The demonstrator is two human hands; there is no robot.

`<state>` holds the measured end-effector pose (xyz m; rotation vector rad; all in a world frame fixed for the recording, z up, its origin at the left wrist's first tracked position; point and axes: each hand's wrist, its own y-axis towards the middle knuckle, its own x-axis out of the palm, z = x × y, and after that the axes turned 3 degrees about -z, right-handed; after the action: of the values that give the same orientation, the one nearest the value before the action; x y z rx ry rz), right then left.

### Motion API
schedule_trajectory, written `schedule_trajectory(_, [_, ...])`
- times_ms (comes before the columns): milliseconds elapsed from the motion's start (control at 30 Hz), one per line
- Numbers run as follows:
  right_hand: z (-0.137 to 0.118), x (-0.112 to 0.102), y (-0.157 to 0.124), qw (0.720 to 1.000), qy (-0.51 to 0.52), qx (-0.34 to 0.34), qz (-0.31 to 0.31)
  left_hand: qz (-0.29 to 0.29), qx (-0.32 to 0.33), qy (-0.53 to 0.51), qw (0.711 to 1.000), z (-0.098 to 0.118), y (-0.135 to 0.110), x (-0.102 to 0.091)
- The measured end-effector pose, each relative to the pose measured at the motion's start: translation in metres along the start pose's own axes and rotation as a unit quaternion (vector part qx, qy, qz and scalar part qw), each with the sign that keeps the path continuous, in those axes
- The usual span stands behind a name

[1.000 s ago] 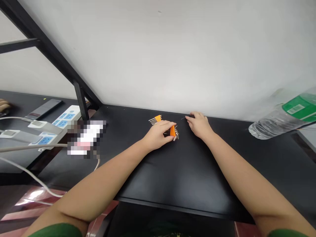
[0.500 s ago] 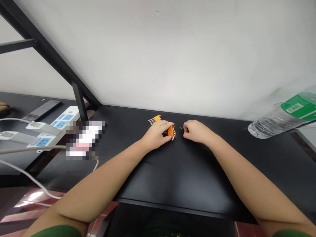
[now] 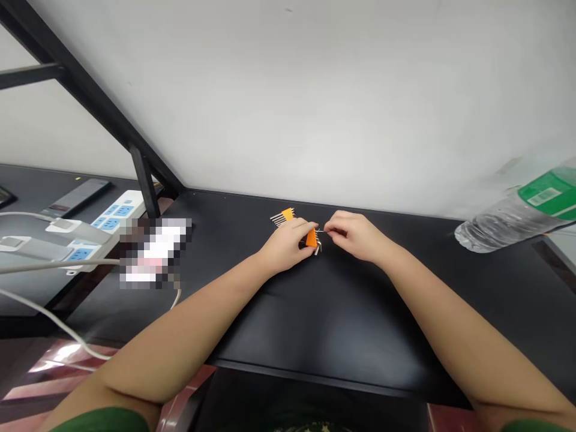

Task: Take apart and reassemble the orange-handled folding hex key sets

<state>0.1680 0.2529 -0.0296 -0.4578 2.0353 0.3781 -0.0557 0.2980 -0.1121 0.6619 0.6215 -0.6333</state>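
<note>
My left hand [image 3: 282,247] is closed around an orange hex key holder [image 3: 311,238], gripping it between thumb and fingers. Several bent silver hex keys [image 3: 318,245] stick out of the holder's right side. My right hand [image 3: 360,236] pinches a thin hex key [image 3: 320,231] at its fingertips; the key's far end reaches the holder's right edge, but whether it sits in a slot I cannot tell. Just behind my left hand lies a second orange holder [image 3: 287,213] with several silver keys, partly hidden by the fingers.
All this is on a black table [image 3: 333,324] against a pale wall. At the right lies a clear plastic bottle [image 3: 490,231] with a green label. To the left are a blurred-out phone-like object [image 3: 157,249], a white power strip [image 3: 130,201] with plugs, cables and a black frame [image 3: 146,180].
My right hand has moved left with the thin hex key, bringing it up to the orange holder. The left hand keeps its grip in nearly the same place.
</note>
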Motion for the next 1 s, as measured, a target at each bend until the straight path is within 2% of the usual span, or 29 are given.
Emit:
schedule_trajectory(333, [-0.001,0.001,-0.003,0.996,-0.088,-0.017,-0.013,-0.008,-0.004,-0.006,1.0,0.002,0.001,-0.002])
schedule_trajectory(1000, [-0.014,-0.004,-0.006,0.99,-0.136,-0.015,-0.022,-0.004,0.005,-0.004,1.0,0.003,0.0,-0.002])
